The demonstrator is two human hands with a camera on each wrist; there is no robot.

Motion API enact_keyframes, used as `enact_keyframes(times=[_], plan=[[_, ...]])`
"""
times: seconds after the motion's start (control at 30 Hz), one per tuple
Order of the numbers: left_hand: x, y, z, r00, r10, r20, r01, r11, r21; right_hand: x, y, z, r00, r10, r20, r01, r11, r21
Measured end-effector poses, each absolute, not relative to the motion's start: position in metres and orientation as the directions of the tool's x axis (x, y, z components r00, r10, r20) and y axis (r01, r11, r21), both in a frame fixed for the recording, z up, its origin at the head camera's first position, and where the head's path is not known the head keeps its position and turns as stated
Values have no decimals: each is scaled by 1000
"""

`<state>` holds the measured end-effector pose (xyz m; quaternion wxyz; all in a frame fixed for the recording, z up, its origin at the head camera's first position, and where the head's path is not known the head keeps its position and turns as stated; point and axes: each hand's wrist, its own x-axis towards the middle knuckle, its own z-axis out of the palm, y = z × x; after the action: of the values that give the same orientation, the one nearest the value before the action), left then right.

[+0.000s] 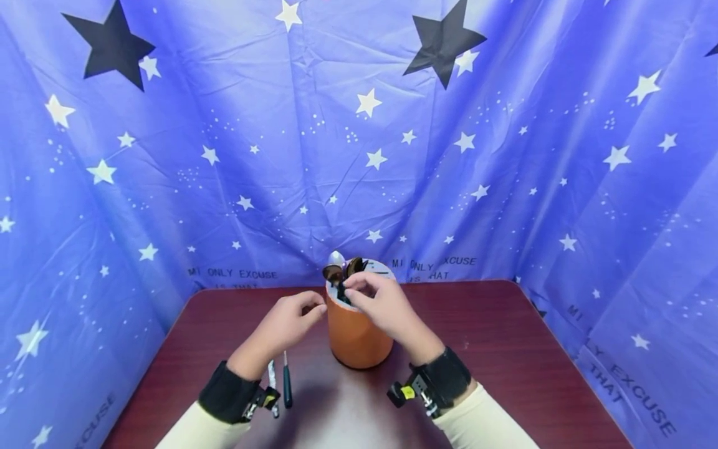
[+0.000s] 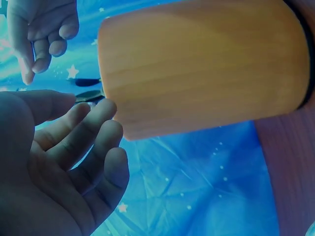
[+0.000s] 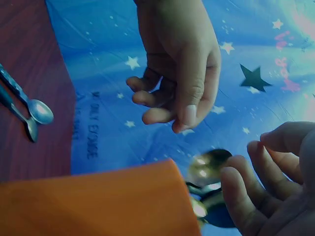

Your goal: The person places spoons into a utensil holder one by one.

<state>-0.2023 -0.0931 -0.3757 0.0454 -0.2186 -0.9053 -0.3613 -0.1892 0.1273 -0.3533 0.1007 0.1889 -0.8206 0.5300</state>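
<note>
An orange cylindrical container [image 1: 359,340] stands upright on the table. Spoons rise bowl-up from its mouth, among them a silver spoon [image 1: 336,257] and a shiny dark gold spoon [image 3: 210,164]. My right hand [image 1: 384,304] is over the near right rim, its loosely bent fingers close to the spoons; the right wrist view shows nothing between them. Just left of the container hovers my left hand [image 1: 291,319], fingers loosely bent, thumb and fingertips near the wall and holding nothing. In the left wrist view, the container [image 2: 206,73] hides most of the spoons.
Two more spoons lie on the dark red table [image 1: 477,349], left of the container: a dark-handled spoon [image 1: 288,385] and a silver-bowled spoon [image 3: 41,111] with a patterned handle. Behind the table hangs a blue star-printed curtain [image 1: 336,168]. Both wrists wear black camera straps.
</note>
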Motion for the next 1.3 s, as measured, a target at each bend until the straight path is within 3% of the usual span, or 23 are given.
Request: enact_keyframes(times=[0.63,1.07,1.3], plan=[[-187,-127,-440,-961,264,76,245,697,674,-186,68,-427,-868,-420,264,-456,463,-760],[-178,-146,-481,-959,268,92,257,691,676,-190,44,-468,-870,-463,169,-407,480,-777],[-176,-151,-496,-976,203,78,202,714,671,-189,34,-489,-871,-471,141,-395,499,-772]])
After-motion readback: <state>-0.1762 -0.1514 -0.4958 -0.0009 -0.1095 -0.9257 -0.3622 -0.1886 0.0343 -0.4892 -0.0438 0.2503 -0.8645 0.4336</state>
